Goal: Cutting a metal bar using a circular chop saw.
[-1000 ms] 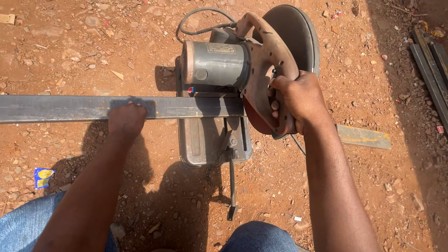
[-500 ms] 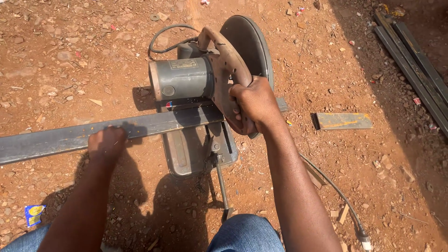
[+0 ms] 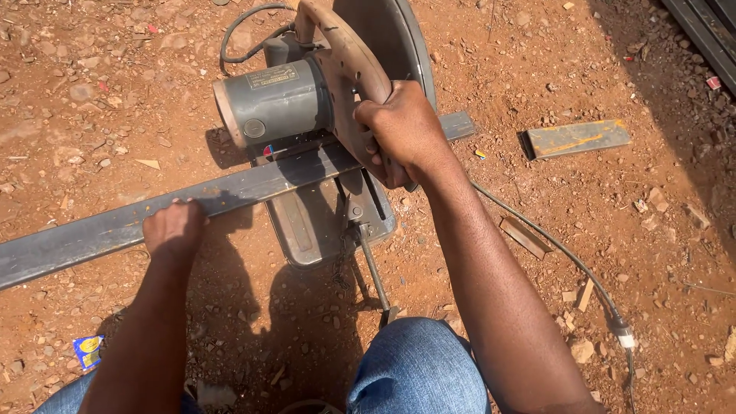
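A chop saw (image 3: 307, 100) with a grey motor and a rust-coloured blade guard stands on red dirt. A long grey steel bar (image 3: 84, 234) lies across its base, running from the left edge to just right of the blade. My left hand (image 3: 175, 228) presses down on the bar, left of the saw base. My right hand (image 3: 402, 130) is closed around the saw's handle beside the guard. The blade itself is hidden behind the guard and my hand.
A short cut-off piece of steel (image 3: 576, 138) lies on the dirt to the right. The saw's power cable (image 3: 560, 253) trails right to a connector. Dark steel bars (image 3: 709, 38) lie at the top right. My knees in blue jeans (image 3: 418, 368) are at the bottom.
The view has shifted, so the saw and bar sit lower and left in the frame. Both hands keep their holds on the bar and the handle.
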